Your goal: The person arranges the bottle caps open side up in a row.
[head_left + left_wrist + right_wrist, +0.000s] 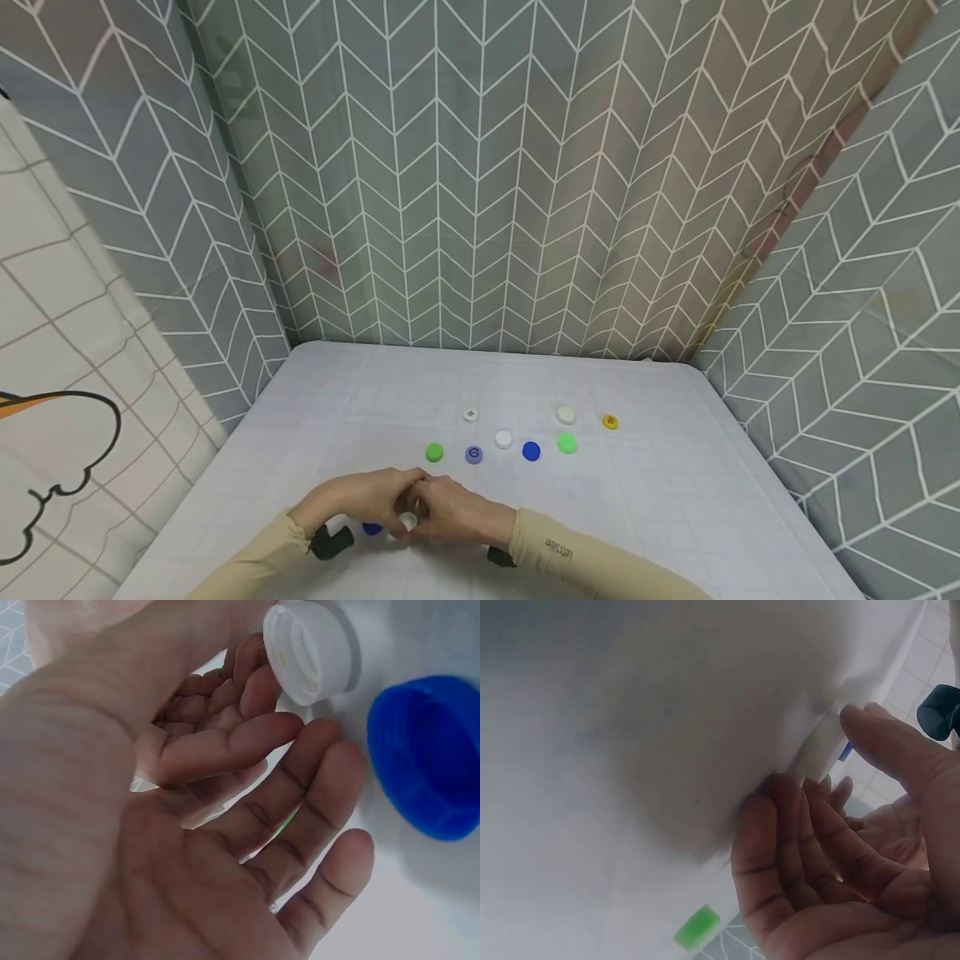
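A white bottle cap [300, 652] stands tilted on the white tabletop between my two hands, its hollow side partly in sight. With thumb and fingertips, my right hand [840, 855] pinches this cap. My left hand [225, 862] is close against it; the thumb reaches the cap's edge, while the other fingers are loosely extended with nothing between them. In the head view, the left hand [375, 496] and right hand [457, 512] meet around the white cap [408, 521]. A blue bottle cap [431, 761], hollow side showing, lies beside the left hand.
Farther back on the white table [360, 375] lie a green cap [434, 452], a purple cap [474, 455], white caps [503, 439], a blue cap [531, 451], a light green cap [567, 442] and a yellow cap [611, 422]. Patterned curtains [480, 208] enclose the table.
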A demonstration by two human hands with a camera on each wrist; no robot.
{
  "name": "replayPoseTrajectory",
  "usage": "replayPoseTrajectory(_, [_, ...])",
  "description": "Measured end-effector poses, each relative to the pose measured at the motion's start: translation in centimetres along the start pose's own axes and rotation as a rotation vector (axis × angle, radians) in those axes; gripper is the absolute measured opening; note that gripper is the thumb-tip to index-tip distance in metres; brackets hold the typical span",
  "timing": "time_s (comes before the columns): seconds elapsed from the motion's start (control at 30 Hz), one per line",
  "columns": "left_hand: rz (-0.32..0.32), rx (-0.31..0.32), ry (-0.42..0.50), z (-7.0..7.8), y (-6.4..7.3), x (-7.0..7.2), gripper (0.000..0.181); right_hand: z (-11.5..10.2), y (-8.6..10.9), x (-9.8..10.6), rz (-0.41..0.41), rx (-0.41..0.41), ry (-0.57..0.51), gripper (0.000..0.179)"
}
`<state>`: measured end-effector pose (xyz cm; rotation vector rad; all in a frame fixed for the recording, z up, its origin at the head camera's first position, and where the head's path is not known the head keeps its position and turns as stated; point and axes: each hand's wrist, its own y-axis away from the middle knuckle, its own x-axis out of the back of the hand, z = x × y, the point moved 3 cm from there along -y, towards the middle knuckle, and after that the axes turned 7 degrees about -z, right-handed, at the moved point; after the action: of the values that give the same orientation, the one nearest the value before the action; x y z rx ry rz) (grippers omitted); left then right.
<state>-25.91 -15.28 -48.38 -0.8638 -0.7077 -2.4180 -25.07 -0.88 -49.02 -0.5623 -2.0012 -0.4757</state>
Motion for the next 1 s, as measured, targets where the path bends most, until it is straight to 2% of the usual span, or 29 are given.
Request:
replayPoseTrajectory(0.37, [0.042,-0.023,-0.040,0.4,-0.1,0.9,0.060,0.5,0.3,0.7,0.089,0.051,0.050,0.032])
replayPoseTrajectory(0.5, [0.057,-0.006,-0.061,0.6,-0.1,1.3,0.055,0.7,0.4,1.1,0.111,0.064,0.046,0.027])
replayPoseTrajectory(0.6, [0.079,0.012,-0.067,0.7,-0.3,1.6,0.049,1.1,0.5,1.5,0.141,0.049,0.019,0.022])
replayPoseTrajectory(0.73, [0.132,-0.010,-0.077,0.9,-0.6,2.3,0.042,1.6,0.6,2.6,0.198,0.007,0.025,0.017])
replayPoseTrajectory(0.87, [0.194,-0.017,-0.098,0.8,-1.0,3.3,0.044,2.4,0.6,3.9,0.253,-0.048,0.059,0.017])
replayPoseTrajectory(1.0, [0.239,-0.003,-0.106,0.6,-1.4,4.5,0.048,3.4,0.7,5.2,0.302,-0.099,0.040,0.022])
